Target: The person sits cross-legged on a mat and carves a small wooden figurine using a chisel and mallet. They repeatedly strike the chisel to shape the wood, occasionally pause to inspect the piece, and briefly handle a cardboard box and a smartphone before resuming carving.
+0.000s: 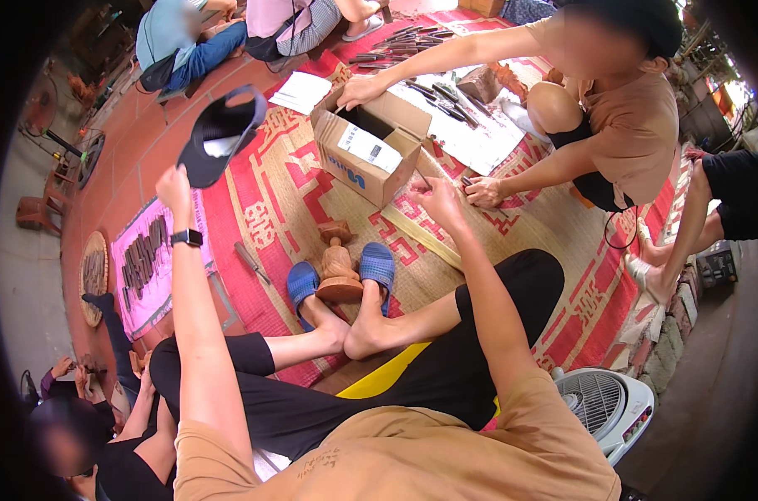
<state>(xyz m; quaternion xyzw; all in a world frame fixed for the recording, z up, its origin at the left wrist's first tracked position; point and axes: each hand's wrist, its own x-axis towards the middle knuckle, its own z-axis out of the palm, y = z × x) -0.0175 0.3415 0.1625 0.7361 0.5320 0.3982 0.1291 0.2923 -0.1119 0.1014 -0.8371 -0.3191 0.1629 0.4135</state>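
Note:
My left hand (175,190) is raised, closed on the edge of a black sun visor (208,159). To the right, my right hand (439,205) is held by the lower right corner of an open cardboard box (346,171), fingers pinched. A thin dark tip shows at those fingers, too small to name. A carved wooden figure (339,260) on a round base stands between my feet in blue slippers (377,265). Across from me, a co-worker's hand (362,90) grips the box's open top. That person's other hand (484,192) rests low, holding a small dark thing.
Red-and-tan woven mats (295,217) cover the floor. A chisel-like tool (251,262) lies left of my feet. Several tools (400,43) lie at the back, with more on a pink cloth (158,259) at left. A fan (600,409) stands at lower right. Other people sit around.

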